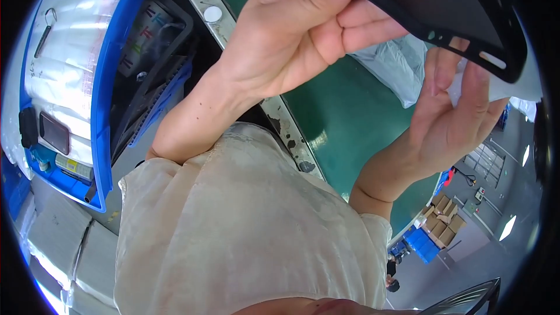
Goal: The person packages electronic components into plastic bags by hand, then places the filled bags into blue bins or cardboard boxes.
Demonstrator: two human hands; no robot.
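A black, phone-case-like piece (449, 9) is held up close to the camera at the upper right, tilted, with cut-outs along its lower edge. My left hand (309, 20) is closed on its left side, thumb on the near face and fingers behind. My right hand (452, 102) is at the lower edge, fingertips against it. Skin shows through one of the cut-outs. The top of the piece runs out of view. Behind it, a pale plastic bag (394, 64) lies on the green table (326, 116).
To the left stands a blue bin (100, 111) with white plastic packs (73, 52) and a phone (54, 132). A dark crate (175, 14) is beside it. Cardboard boxes (444, 221) and a blue crate (421, 245) stand farther off, near another person (392, 277). A white round sticker (212, 14) is on the table edge.
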